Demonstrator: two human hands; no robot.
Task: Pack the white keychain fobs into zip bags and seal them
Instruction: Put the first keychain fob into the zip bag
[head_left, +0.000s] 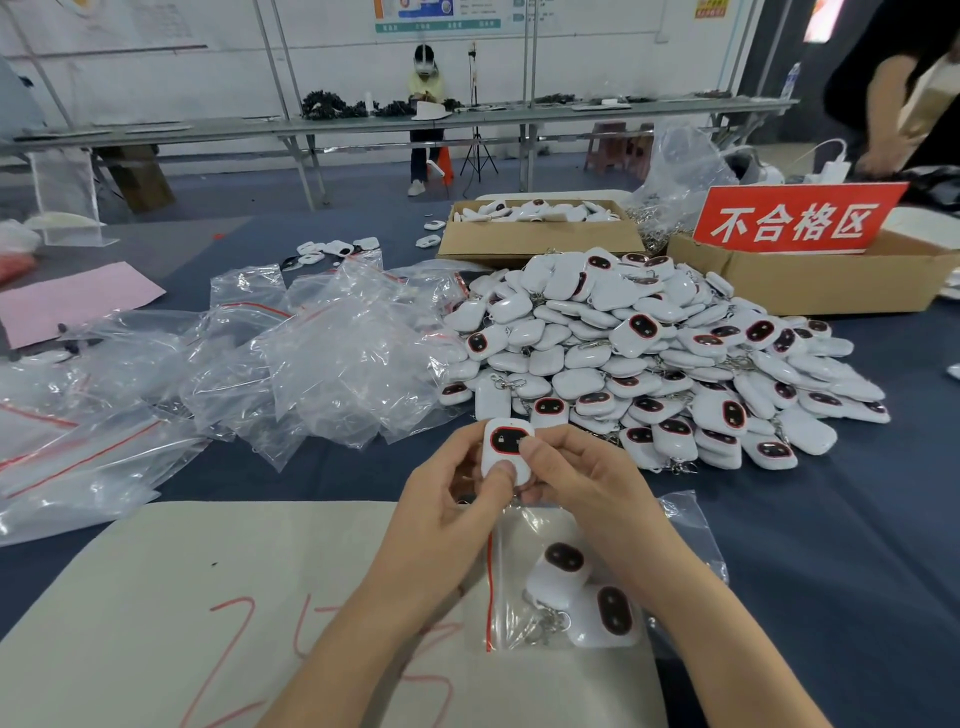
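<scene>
Left grip (447, 514) pinches the white fob (506, 448) at its lower end, right grip (587, 493) clamps its top, just above the zip bag (685, 525) lying on the tabletop (831, 545) with two fobs (563, 574) inside. Fob pile (649, 353) beyond; empty bags (311, 358) left.

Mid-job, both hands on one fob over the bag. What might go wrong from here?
1. Both the left hand and right hand pinch the fob, and neither seems to hold the zip bag open, so it may slide when the fob goes in.
2. The key rings of the two bagged fobs lie near the red zip strip and could jam the seal.
</scene>
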